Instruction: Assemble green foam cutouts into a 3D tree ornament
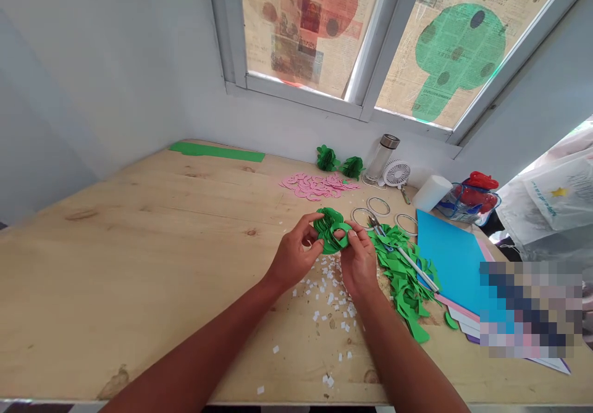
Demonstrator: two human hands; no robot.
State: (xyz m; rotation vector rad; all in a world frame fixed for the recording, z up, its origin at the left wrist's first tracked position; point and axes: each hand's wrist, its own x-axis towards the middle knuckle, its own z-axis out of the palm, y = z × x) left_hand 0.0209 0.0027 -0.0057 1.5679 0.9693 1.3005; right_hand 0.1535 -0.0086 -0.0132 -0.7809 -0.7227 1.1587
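Note:
Between my two hands, above the wooden table (pixel 194 234), is a layered green paper ornament (pixel 331 231) with fanned, curved edges. My left hand (pixel 296 249) pinches its left side with thumb and fingers. On the right, my right hand (pixel 359 255) grips the edge of a looped green piece with a round hole. White paper bits (pixel 330 277) lie scattered beneath and in front of both hands. Close to my right hand is a heap of green paper scraps (pixel 403 271), with scissors (pixel 377 226) and a white pen (pixel 418 270) on it.
Pink paper cutouts (pixel 315 186) and two green paper ornaments (pixel 327 158) lie toward the wall. A glass bottle (pixel 382 157), a small white fan (pixel 397 173), a white roll (pixel 432 192) and tape rings (pixel 378 205) stand or lie nearby. Blue paper (pixel 447 258) is at right, a green strip (pixel 217 151) at back left.

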